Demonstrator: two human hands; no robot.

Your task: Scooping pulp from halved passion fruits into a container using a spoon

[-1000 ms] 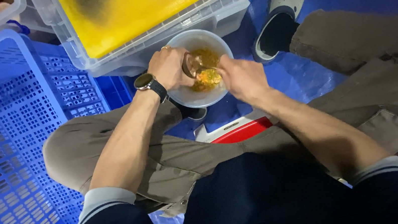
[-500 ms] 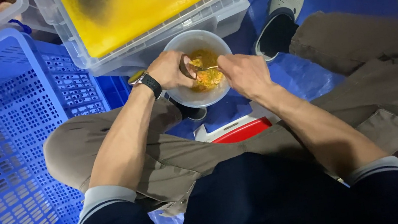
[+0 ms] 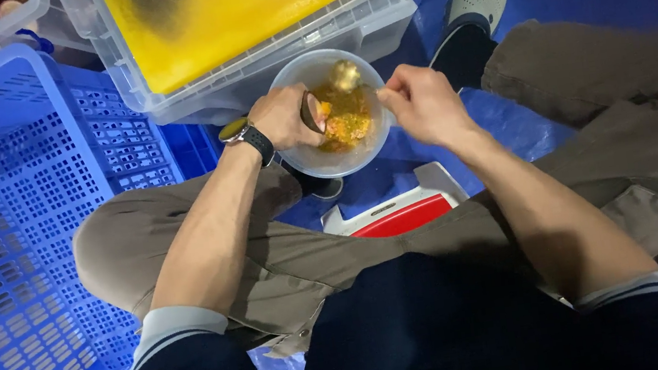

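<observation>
Clear plastic bowl [image 3: 310,155] of orange food sits between the knees; left hand [image 3: 283,118] grips a dark tool at its nine o'clock; right hand [image 3: 419,103] pinches its three-o'clock rim; yellow-filled bin [image 3: 376,20] crowds twelve o'clock; blue crate [image 3: 27,247] at nine.

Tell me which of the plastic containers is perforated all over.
The blue crate on the person's left; its walls are full of slots, while the clear bin with yellow contents has solid walls.

No packages, labels, signs or screens in view.
</observation>
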